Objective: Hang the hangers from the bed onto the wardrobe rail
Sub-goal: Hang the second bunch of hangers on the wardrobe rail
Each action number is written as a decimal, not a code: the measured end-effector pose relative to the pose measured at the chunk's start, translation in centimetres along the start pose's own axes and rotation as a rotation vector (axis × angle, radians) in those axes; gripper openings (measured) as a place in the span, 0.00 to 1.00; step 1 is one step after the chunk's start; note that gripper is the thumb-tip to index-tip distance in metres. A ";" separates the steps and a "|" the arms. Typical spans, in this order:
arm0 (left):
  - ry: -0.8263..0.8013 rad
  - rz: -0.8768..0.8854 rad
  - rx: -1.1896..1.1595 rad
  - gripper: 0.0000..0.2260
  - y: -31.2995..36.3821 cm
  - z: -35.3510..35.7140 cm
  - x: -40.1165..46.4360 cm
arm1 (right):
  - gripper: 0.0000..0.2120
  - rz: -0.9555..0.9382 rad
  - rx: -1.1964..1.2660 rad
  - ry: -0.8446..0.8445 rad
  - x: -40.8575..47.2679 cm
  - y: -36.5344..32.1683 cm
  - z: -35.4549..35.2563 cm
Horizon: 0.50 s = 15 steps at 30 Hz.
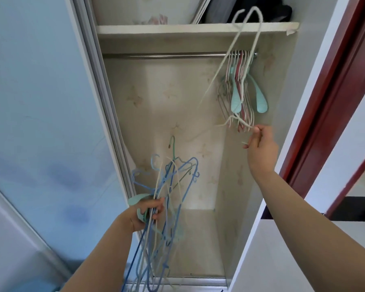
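Head view: papered wardrobe [169,98], steel rail [173,55].

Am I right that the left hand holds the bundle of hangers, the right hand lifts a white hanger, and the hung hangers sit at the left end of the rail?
Not quite. The head view shows the hung hangers at the right end of the rail. The rest stands: the left hand grips the bundle of hangers, the right hand lifts a white hanger.

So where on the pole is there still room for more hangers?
The rail is bare from its left end to the bunch of hung hangers, which crowds the right end. The right hand holds a white hanger raised there; the left hand grips the waiting bundle.
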<state>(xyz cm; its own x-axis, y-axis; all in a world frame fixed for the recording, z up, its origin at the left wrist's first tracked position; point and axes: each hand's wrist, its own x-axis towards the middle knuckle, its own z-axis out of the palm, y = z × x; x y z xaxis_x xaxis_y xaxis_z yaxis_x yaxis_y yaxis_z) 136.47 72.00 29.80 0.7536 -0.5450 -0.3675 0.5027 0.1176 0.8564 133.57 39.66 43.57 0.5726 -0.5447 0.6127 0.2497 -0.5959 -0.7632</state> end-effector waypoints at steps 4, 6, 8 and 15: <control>0.160 -0.065 0.019 0.11 -2.4 -0.8 0.0 | 0.11 -0.096 -0.142 0.011 -0.9 1.3 -0.6; 0.207 -0.074 0.003 0.09 -2.8 -0.5 0.1 | 0.15 -0.207 -0.270 0.028 -1.4 2.3 -0.6; 0.236 -0.053 -0.058 0.09 -2.7 -0.1 0.3 | 0.19 -0.304 -0.392 0.019 -2.0 3.3 -0.4; 0.321 0.117 -0.305 0.02 -0.3 0.5 1.6 | 0.12 -0.271 -0.587 -0.417 -3.8 4.3 0.1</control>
<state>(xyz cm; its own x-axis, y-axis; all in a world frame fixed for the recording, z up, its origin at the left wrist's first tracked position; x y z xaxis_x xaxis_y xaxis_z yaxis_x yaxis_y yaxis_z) 137.31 70.71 29.19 0.8816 -0.2341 -0.4098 0.4719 0.4282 0.7707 132.56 39.19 37.96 0.8265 -0.1373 0.5459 0.0341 -0.9558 -0.2921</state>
